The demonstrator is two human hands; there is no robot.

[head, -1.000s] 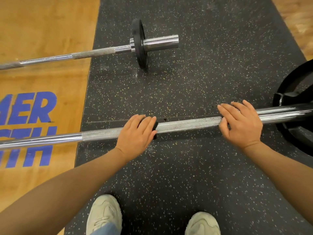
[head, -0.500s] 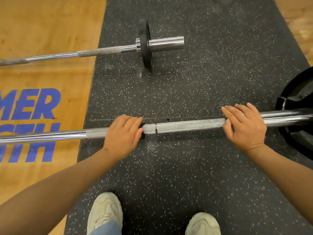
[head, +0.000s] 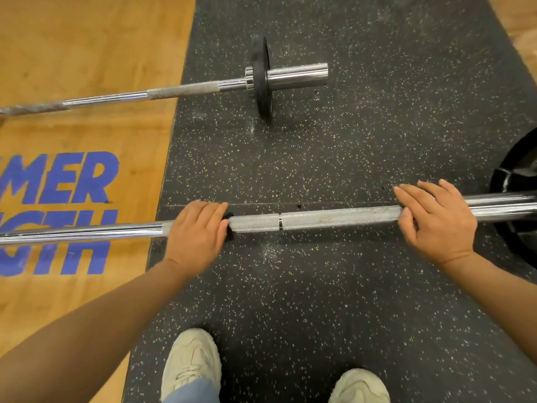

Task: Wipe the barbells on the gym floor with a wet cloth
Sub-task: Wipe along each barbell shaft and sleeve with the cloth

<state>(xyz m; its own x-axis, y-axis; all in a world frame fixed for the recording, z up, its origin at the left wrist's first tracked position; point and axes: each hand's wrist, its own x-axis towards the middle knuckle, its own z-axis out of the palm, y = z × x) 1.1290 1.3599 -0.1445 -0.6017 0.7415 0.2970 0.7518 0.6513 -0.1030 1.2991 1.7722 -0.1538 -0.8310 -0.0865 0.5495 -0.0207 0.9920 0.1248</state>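
Observation:
A steel barbell (head: 319, 218) lies across the black rubber mat just in front of me. My left hand (head: 196, 235) is wrapped over its knurled part with a dark cloth (head: 228, 215) pressed under the palm; only a small black edge of the cloth shows. My right hand (head: 436, 225) rests on the bar further right, fingers curled over it, near a large black plate (head: 520, 175). A second barbell (head: 180, 91) with a small black plate (head: 263, 80) lies further away.
The speckled black mat (head: 348, 141) runs up the middle, with wooden floor (head: 87, 39) and blue lettering (head: 66, 181) to the left. My two pale shoes (head: 190, 365) stand at the bottom edge, close to the near bar.
My left hand with the cloth has slid left along the near bar, uncovering more of the knurled section. My right hand has stayed in place on the bar.

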